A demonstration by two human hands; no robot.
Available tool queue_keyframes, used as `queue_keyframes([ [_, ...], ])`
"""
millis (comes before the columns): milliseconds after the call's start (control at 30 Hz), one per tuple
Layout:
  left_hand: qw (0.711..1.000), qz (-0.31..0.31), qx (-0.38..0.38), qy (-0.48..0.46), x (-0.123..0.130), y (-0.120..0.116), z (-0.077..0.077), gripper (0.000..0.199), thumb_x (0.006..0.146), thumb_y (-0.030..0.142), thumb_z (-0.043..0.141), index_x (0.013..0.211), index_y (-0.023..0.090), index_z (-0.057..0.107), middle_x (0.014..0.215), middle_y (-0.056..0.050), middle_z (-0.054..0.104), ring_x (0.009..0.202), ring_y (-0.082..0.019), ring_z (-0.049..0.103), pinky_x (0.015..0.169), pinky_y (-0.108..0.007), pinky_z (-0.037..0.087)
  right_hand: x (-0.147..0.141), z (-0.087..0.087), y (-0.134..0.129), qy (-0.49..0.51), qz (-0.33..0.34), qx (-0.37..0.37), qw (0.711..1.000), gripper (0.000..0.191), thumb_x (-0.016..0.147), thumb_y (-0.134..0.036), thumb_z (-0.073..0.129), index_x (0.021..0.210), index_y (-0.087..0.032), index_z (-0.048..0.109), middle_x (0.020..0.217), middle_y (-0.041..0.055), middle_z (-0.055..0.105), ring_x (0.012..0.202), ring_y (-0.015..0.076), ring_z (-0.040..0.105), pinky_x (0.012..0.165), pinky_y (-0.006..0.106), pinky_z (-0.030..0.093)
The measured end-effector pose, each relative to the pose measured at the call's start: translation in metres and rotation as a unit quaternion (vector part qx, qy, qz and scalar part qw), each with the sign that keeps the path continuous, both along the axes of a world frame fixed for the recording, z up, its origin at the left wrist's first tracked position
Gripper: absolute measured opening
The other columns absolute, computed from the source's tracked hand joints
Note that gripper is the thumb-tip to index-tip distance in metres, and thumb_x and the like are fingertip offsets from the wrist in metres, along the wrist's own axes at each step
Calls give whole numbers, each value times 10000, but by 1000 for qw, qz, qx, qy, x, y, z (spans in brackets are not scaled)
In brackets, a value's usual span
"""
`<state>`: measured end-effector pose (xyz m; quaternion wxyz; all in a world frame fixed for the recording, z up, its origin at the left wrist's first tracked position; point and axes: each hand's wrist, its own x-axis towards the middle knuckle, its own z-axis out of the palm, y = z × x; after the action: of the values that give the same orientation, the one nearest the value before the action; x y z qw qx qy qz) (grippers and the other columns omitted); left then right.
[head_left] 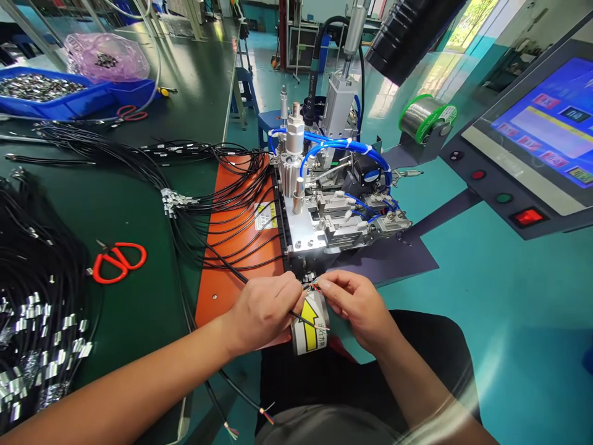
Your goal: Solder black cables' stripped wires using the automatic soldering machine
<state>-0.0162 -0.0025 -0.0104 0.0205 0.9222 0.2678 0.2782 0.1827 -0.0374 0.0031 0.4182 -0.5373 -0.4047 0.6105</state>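
Note:
My left hand (pixel 269 309) is closed around a black cable (pixel 231 270), whose stripped end points toward my right hand. A second cable end (pixel 309 321) sticks out below my left fist, over a round part with a yellow arrow label (pixel 311 337). My right hand (pixel 354 303) pinches the thin coloured wires (pixel 315 285) at the cable's tip, just in front of the metal machine (pixel 319 241). Two more cables with bared coloured wires (pixel 266 415) hang below the table edge. Several black cables run across the orange plate (pixel 222 247) into the machine's side.
Red-handled scissors (pixel 119 262) lie on the green table (pixel 134 321), beside a heap of black cables with metal connectors (pixel 34 315). A blue tray (pixel 88 102) of small metal parts stands behind. On the right are a solder spool (pixel 428 118) and a control screen (pixel 546 123).

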Motion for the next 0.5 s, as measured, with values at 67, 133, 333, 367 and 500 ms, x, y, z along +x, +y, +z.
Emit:
queue_keyframes([
  [67, 1000, 1, -4, 0, 0, 0, 0, 182, 835, 74, 499, 743, 209, 418, 657, 27, 400, 559, -138, 349, 518, -315, 239, 0, 1, 2, 6, 11, -5, 1000, 244, 809, -392, 703, 847, -151, 700, 609, -42, 483, 524, 73, 339, 479, 218, 277],
  [133, 1000, 2, -4, -6, 0, 0, 0, 190, 833, 72, 507, 740, 209, 414, 656, 29, 399, 555, -135, 346, 518, -314, 236, 1, 1, 4, 5, 19, -4, 1000, 239, 800, -388, 719, 844, -154, 704, 639, -32, 529, 541, 73, 382, 505, 216, 326],
  [333, 1000, 4, 4, -16, 2, 0, 2, 198, 848, 75, 517, 741, 207, 415, 654, 34, 399, 552, -131, 349, 514, -306, 239, 2, -4, 5, 0, 26, 18, 1000, 213, 789, -351, 742, 892, -166, 722, 795, 25, 650, 700, 131, 542, 650, 252, 444],
  [367, 1000, 5, 4, -15, 3, 0, 2, 196, 851, 78, 519, 742, 206, 418, 654, 33, 400, 552, -131, 349, 514, -306, 240, 2, -4, 6, -4, 27, 23, 999, 210, 787, -349, 744, 893, -168, 724, 801, 28, 655, 711, 137, 550, 658, 258, 450],
  [500, 1000, 6, 4, -12, 2, 0, 2, 190, 864, 85, 515, 741, 200, 429, 654, 32, 405, 548, -128, 344, 515, -309, 238, 2, -4, 7, -22, 32, 40, 998, 194, 791, -350, 738, 865, -171, 724, 789, 27, 661, 705, 141, 557, 663, 264, 457],
])
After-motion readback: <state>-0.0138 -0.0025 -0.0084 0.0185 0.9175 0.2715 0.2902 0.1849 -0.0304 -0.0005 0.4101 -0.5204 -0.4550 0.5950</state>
